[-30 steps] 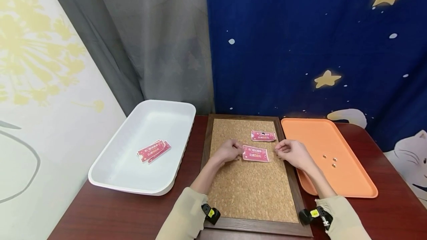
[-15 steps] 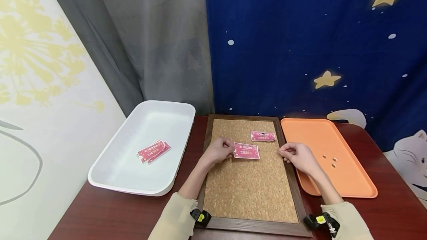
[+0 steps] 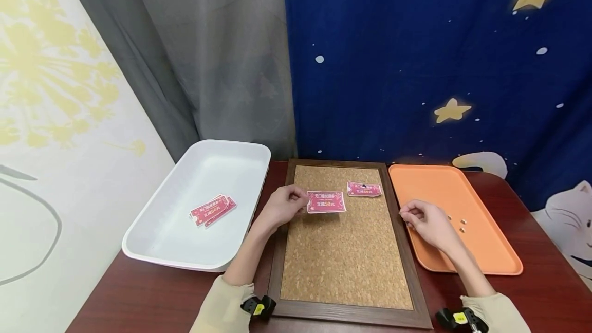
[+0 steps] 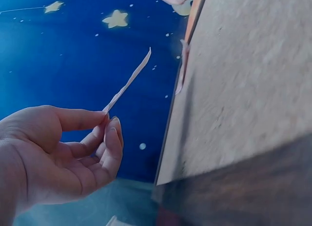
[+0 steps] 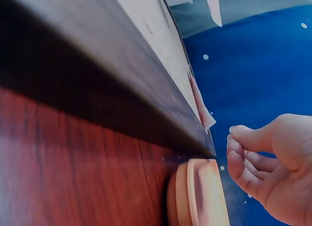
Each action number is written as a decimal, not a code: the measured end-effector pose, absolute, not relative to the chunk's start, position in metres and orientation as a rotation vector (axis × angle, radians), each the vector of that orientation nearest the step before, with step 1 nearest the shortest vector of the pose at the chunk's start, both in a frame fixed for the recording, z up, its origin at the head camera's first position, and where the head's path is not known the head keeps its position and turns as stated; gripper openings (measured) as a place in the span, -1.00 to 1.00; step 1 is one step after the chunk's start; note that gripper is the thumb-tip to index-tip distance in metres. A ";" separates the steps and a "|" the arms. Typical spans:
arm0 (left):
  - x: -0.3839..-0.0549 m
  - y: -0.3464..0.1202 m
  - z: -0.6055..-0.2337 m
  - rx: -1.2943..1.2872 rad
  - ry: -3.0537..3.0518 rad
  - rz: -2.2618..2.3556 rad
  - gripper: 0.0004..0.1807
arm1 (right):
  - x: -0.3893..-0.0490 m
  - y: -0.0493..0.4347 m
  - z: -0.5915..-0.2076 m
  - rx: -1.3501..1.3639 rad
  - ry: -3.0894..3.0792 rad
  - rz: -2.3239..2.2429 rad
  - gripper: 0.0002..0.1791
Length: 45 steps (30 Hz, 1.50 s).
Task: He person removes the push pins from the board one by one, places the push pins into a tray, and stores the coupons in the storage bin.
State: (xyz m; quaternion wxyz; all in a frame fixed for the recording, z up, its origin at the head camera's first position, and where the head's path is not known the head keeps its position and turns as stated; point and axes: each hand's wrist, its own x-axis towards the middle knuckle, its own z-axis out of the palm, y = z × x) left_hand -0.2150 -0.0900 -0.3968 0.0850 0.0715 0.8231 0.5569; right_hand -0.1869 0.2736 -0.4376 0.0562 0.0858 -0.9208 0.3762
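My left hand (image 3: 283, 206) pinches a pink coupon (image 3: 326, 202) at its left edge, above the corkboard (image 3: 347, 256). In the left wrist view the coupon (image 4: 129, 82) appears edge-on between thumb and fingers, lifted off the cork. Another pink coupon (image 3: 364, 189) stays on the board's upper right, with a small dark pin at its top. My right hand (image 3: 427, 222) is over the left rim of the orange tray (image 3: 455, 189), thumb and forefinger tips together. In the right wrist view, I cannot tell whether anything small is between those fingertips (image 5: 239, 130).
Left of the board stands a white basin (image 3: 222, 168) with several pink coupons (image 3: 211, 210) overlapping inside. Small silver pins (image 3: 463, 221) lie in the orange tray. The board's dark wooden frame (image 3: 351, 312) rises above the red-brown table (image 3: 157, 292). Curtains hang behind.
My left hand has carried the coupon leftward and up from the cork. My right hand has drawn away rightward, from the board's right edge to over the tray's rim.
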 end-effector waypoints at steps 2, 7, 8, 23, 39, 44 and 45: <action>-0.214 -0.098 -0.395 0.214 2.465 1.680 -0.92 | -0.184 0.277 -0.437 0.257 -2.806 1.101 -0.96; -0.211 -0.116 -0.389 0.190 2.467 1.737 -0.91 | -0.178 0.287 -0.434 0.241 -2.804 1.048 -0.96; -0.210 -0.120 -0.388 0.187 2.461 1.753 -0.91 | -0.177 0.289 -0.433 0.235 -2.801 1.037 -0.95; -0.203 -0.179 -0.384 0.088 2.503 1.788 -0.80 | -0.161 0.341 -0.436 0.131 -2.696 1.044 -0.93; -0.196 -0.243 -0.397 -0.130 2.611 1.682 -0.72 | -0.143 0.396 -0.450 -0.159 -2.739 0.940 -0.69; -0.194 -0.261 -0.400 -0.208 2.662 1.619 -0.72 | -0.143 0.405 -0.456 -0.213 -2.771 0.891 -0.64; -0.194 -0.265 -0.402 -0.220 2.671 1.607 -0.72 | -0.143 0.406 -0.457 -0.221 -2.780 0.882 -0.64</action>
